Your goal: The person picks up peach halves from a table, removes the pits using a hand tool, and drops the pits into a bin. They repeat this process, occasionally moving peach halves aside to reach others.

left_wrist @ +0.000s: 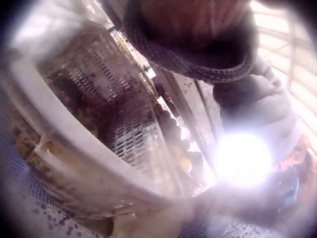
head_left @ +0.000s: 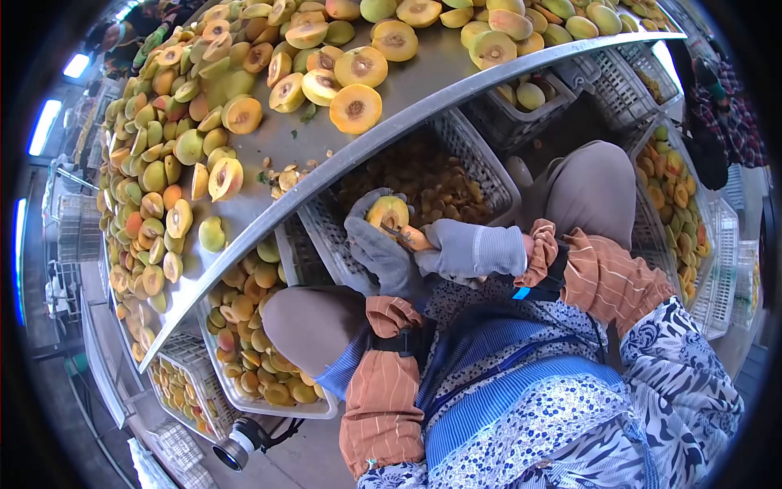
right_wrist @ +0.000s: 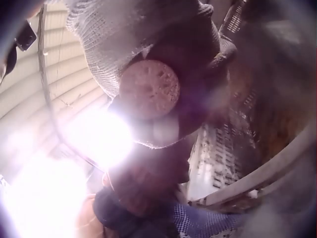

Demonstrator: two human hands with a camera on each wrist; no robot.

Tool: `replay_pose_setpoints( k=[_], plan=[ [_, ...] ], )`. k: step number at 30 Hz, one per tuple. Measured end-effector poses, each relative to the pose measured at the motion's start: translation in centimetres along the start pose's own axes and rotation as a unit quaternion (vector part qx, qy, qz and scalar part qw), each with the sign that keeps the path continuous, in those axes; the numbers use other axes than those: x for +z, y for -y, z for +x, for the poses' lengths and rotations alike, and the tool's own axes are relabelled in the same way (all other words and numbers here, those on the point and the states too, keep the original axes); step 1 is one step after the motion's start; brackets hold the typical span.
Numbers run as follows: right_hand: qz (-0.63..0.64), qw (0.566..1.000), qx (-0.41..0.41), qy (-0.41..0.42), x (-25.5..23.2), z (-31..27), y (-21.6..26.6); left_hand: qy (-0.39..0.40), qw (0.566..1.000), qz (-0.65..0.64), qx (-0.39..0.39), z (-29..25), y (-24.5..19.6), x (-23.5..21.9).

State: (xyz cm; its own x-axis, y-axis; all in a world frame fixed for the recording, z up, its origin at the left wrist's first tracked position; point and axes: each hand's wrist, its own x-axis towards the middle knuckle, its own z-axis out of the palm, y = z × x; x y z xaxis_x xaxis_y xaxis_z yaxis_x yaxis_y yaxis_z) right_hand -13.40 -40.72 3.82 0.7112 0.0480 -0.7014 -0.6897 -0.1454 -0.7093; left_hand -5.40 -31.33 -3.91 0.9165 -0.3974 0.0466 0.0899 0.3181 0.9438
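Note:
My left hand [head_left: 381, 248], in a grey glove, holds a yellow peach half [head_left: 388, 213] with its cut face turned up. In my right hand [head_left: 476, 248], also gloved, is a pitting tool with an orange-brown handle [head_left: 416, 239]; its thin metal tip meets the cut face. The right wrist view shows the round butt of the handle [right_wrist: 149, 89] sticking out of the gloved fist. Both hands are over a grey crate [head_left: 486, 166] of brown pits and scraps, just below the table edge. Glare covers much of both wrist views.
A metal table [head_left: 269, 134] with a raised rim [head_left: 407, 114] curves ahead, heaped with peach halves [head_left: 356, 108]. Crates of halves stand by the left knee [head_left: 244, 326] and at the right [head_left: 668, 196]. A black-and-white lamp-like device [head_left: 236, 448] is at lower left.

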Motion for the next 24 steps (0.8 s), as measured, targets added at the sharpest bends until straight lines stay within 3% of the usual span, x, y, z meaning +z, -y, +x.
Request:
replay_pose_setpoints(
  k=[2,3,4,5,7,8,10,13,15,16,18,20,21,22,23,24],
  plan=[
    [-0.049,0.998,-0.028,-0.022,0.2,1.0,-1.2,-0.002,1.0,0.021,0.007,-0.1,0.0,-0.1],
    [-0.139,0.975,-0.146,-0.098,0.7,3.0,-3.7,0.0,0.999,0.034,0.011,-0.2,-0.1,0.1],
    [-0.226,0.923,-0.259,-0.172,0.9,3.4,-4.2,0.003,0.999,0.047,0.015,-0.4,-0.3,0.2],
    [-0.225,0.923,-0.258,-0.173,1.1,3.5,-4.9,-0.007,0.999,0.037,-0.015,-0.6,-0.4,0.5],
    [-0.099,0.956,-0.251,-0.116,1.2,3.6,-5.5,-0.013,0.999,0.026,-0.044,-0.4,-0.9,0.8],
    [-0.101,0.956,-0.25,-0.117,0.7,2.3,-3.9,-0.016,0.996,-0.016,-0.085,-0.2,-1.3,0.9],
    [0.03,0.999,0.009,0.016,-0.2,0.0,-1.0,-0.021,0.99,-0.056,-0.124,0.1,-2.0,0.8],
    [0.006,1.0,-0.03,-0.004,0.1,0.6,-1.9,0.004,0.987,-0.022,-0.158,0.3,-2.5,0.3],
    [-0.018,0.999,-0.038,0.001,-0.1,0.9,-2.3,0.078,0.979,-0.025,-0.187,0.5,-2.1,-0.4],
    [-0.041,0.998,-0.046,0.006,-0.1,1.0,-2.3,0.077,0.979,-0.024,-0.189,1.0,-1.8,-0.9],
    [0.03,0.999,-0.01,0.034,-0.5,0.6,-1.8,0.179,0.965,0.08,-0.175,2.2,-1.3,-1.6],
    [0.162,0.985,0.024,0.054,-0.7,-0.1,-1.2,0.17,0.963,0.049,-0.205,2.8,-2.2,-1.1],
    [0.158,0.986,0.024,0.052,-0.9,-0.1,-1.2,0.157,0.959,0.018,-0.235,2.9,-2.7,-0.8],
    [0.205,0.977,0.02,0.05,-1.0,0.2,-1.3,0.092,0.979,-0.042,-0.179,2.0,-3.1,0.4],
    [0.253,0.966,0.016,0.049,-1.0,0.3,-1.3,0.091,0.979,-0.039,-0.176,1.6,-3.0,0.7],
    [0.22,0.974,-0.013,0.057,-0.9,0.3,-1.3,0.048,0.98,-0.059,-0.183,1.3,-2.9,0.8]
  ],
)
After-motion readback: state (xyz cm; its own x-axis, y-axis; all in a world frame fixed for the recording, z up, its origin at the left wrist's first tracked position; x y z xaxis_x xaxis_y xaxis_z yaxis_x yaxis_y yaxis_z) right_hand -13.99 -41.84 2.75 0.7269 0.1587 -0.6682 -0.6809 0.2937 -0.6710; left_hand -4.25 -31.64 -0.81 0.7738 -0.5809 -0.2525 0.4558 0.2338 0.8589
